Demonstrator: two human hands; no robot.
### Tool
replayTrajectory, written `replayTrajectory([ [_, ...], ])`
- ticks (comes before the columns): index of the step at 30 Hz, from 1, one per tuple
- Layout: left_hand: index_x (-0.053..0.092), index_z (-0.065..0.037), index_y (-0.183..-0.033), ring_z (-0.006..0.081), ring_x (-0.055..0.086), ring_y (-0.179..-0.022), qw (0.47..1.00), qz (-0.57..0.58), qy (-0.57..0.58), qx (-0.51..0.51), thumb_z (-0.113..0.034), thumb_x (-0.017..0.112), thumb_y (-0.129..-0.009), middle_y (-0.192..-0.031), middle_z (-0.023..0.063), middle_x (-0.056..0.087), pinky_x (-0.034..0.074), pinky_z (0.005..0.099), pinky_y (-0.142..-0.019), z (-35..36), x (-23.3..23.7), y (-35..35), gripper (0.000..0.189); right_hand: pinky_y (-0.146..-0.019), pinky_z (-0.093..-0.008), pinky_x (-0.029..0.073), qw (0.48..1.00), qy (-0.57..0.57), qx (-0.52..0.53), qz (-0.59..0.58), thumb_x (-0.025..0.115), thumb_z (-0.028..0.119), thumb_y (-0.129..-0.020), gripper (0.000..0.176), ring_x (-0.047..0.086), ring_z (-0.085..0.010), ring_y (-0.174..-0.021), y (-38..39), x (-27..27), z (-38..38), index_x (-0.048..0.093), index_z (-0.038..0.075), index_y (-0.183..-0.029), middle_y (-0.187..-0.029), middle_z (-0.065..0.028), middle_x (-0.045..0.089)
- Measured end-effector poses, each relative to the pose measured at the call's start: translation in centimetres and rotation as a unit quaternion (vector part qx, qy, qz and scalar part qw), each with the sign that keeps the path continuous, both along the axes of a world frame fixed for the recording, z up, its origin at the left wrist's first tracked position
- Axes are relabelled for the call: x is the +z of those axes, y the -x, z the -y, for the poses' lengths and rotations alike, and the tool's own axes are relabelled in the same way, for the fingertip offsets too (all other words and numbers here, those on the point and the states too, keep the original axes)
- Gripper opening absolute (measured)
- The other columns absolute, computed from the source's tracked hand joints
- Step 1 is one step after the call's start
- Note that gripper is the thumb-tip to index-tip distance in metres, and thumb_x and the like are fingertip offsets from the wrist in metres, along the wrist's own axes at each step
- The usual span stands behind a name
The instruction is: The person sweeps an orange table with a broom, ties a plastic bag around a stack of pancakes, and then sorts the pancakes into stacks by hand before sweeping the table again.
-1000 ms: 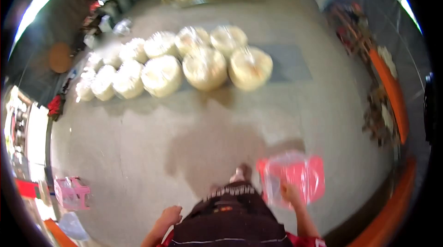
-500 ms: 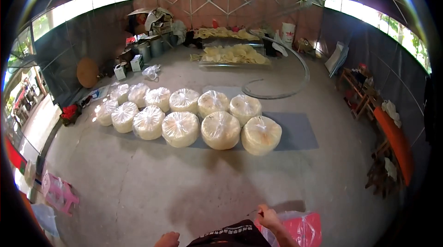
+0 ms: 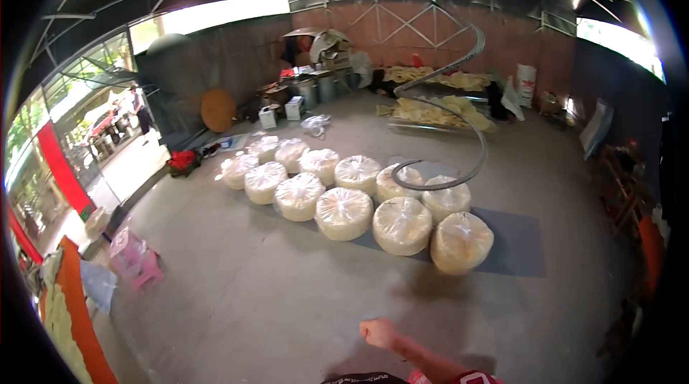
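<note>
My right hand [image 3: 378, 331] reaches in from the bottom edge, its fingers curled closed, with nothing visible in them. It hangs over bare concrete floor and touches nothing. My left hand is out of the picture. Beyond the right hand stand two rows of round, pale stacks wrapped in clear plastic bags. The closest is the stack at the right end [image 3: 462, 243]; beside it is another bagged stack [image 3: 402, 226]. They sit on a grey mat [image 3: 513, 244].
A pink plastic stool [image 3: 135, 258] stands left, near an orange board [image 3: 82, 319]. A curved grey hose [image 3: 482, 147] hangs over the far stacks. Racks of yellowish sheets [image 3: 441, 113] lie at the back. Wooden benches [image 3: 624, 190] line the right wall. An open doorway [image 3: 129, 161] is left.
The view has swung left, so the stacks sit farther right and the doorway shows more. My left hand and the red plastic-covered object have left view. My right hand has swung forward and across.
</note>
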State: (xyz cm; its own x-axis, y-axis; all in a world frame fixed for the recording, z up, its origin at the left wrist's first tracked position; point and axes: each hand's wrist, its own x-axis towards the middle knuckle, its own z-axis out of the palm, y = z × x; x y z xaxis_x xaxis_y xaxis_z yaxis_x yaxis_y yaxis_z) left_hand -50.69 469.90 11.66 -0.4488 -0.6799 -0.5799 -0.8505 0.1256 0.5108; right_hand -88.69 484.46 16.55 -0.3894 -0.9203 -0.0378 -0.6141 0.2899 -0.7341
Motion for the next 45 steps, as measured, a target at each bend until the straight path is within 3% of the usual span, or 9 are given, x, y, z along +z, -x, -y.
replayTrajectory([
  [6, 0.049, -0.004, -0.114, 0.0344, 0.046, -0.107, 0.999, 0.005, 0.044, -0.015, -0.018, 0.057, -0.072, -0.114, 0.024, 0.049, 0.038, 0.0389, -0.09, -3.9, 5.1, 0.0, 0.045, -0.054, -0.0358, 0.041, 0.987, -0.09, 0.124, 0.052, 0.049, 0.007, -0.065, 0.01, 0.054, -0.0248, -0.059, -7.2, -4.3, -1.7, 0.058, 0.011, -0.068, -0.063, -0.0068, 0.058],
  [9, 0.049, -0.004, -0.115, 0.0344, 0.046, -0.108, 0.998, 0.011, 0.055, -0.013, -0.018, 0.057, -0.072, -0.115, 0.0239, 0.048, 0.038, 0.0388, -0.09, -5.7, 6.1, -2.2, 0.045, -0.049, -0.0454, 0.037, 0.986, 0.009, 0.165, 0.018, 0.052, 0.018, -0.059, 0.015, 0.049, -0.0379, -0.052, -10.4, -6.3, -2.6, 0.056, 0.003, -0.057, -0.056, -0.0212, 0.05],
  [12, 0.049, -0.005, -0.115, 0.0343, 0.046, -0.109, 0.998, 0.012, 0.061, 0.017, -0.018, 0.058, -0.073, -0.115, 0.0238, 0.048, 0.038, 0.0386, -0.091, -8.7, 6.3, -7.0, 0.046, -0.053, -0.0346, 0.04, 0.958, -0.11, 0.254, 0.079, 0.048, 0.007, -0.064, 0.011, 0.053, -0.0212, -0.057, -9.8, -3.7, -2.6, 0.058, 0.012, -0.068, -0.061, -0.0063, 0.057],
  [14, 0.048, -0.005, -0.115, 0.0343, 0.045, -0.109, 0.997, 0.013, 0.058, 0.051, -0.018, 0.058, -0.073, -0.116, 0.0237, 0.047, 0.038, 0.0385, -0.091, -11.2, 6.2, -10.9, 0.046, -0.051, -0.0315, 0.04, 0.969, -0.171, 0.164, 0.074, 0.047, 0.004, -0.063, 0.014, 0.052, -0.0164, -0.054, -11.7, 0.9, -2.3, 0.059, 0.01, -0.066, -0.06, -0.0074, 0.057],
  [17, 0.048, -0.005, -0.116, 0.0343, 0.045, -0.11, 0.993, 0.032, 0.034, 0.109, -0.018, 0.058, -0.073, -0.117, 0.0236, 0.047, 0.037, 0.0383, -0.091, -14.8, 5.8, -17.2, 0.046, -0.05, -0.0285, 0.04, 0.987, -0.051, 0.143, 0.06, 0.048, 0.001, -0.063, 0.013, 0.052, -0.0138, -0.055, -14.0, -4.7, -0.3, 0.059, 0.006, -0.065, -0.061, -0.0084, 0.058],
  [22, 0.047, -0.005, -0.117, 0.0343, 0.044, -0.111, 0.969, 0.105, -0.044, 0.217, -0.018, 0.059, -0.073, -0.118, 0.0234, 0.046, 0.037, 0.038, -0.092, -20.8, 4.0, -27.7, 0.046, -0.05, -0.0261, 0.041, 0.965, 0.086, 0.237, 0.068, 0.056, 0.005, -0.068, 0.004, 0.052, -0.0132, -0.052, -27.7, -2.4, 4.7, 0.058, 0.003, -0.07, -0.056, -0.0078, 0.056],
  [26, 0.054, -0.005, -0.091, 0.0356, 0.055, -0.086, 0.942, 0.091, 0.144, 0.289, -0.022, 0.057, -0.071, -0.089, 0.0181, 0.058, 0.046, 0.0451, -0.071, -27.4, -0.2, -35.4, 0.026, -0.047, -0.0261, 0.041, 0.905, 0.11, 0.405, 0.069, 0.062, 0.012, -0.072, 0.01, 0.051, -0.0143, -0.049, -40.3, -1.4, 7.5, 0.057, 0.003, -0.071, -0.053, -0.0063, 0.054],
  [36, 0.052, -0.005, -0.107, 0.0315, 0.054, -0.093, 0.775, 0.054, 0.109, 0.621, -0.02, 0.059, -0.073, -0.103, 0.0151, 0.057, 0.044, 0.0398, -0.079, -35.0, 4.4, -37.2, 0.037, -0.044, -0.0312, 0.04, 0.726, 0.026, 0.684, -0.067, 0.065, 0.022, -0.073, 0.021, 0.049, -0.0186, -0.042, -60.7, 0.0, 12.6, 0.057, 0.003, -0.066, -0.05, -0.0086, 0.053],
  [45, 0.053, -0.002, -0.105, 0.028, 0.06, -0.079, 0.665, 0.03, 0.149, 0.732, -0.022, 0.061, -0.075, -0.092, 0.016, 0.06, 0.048, 0.0352, -0.07, -28.8, 7.2, -40.2, 0.037, -0.056, -0.0348, 0.045, 0.639, 0.016, 0.769, -0.026, 0.057, 0.013, -0.074, 0.016, 0.057, -0.025, -0.057, -76.0, -1.1, 25.1, 0.057, 0.002, -0.085, -0.063, -0.0128, 0.058],
])
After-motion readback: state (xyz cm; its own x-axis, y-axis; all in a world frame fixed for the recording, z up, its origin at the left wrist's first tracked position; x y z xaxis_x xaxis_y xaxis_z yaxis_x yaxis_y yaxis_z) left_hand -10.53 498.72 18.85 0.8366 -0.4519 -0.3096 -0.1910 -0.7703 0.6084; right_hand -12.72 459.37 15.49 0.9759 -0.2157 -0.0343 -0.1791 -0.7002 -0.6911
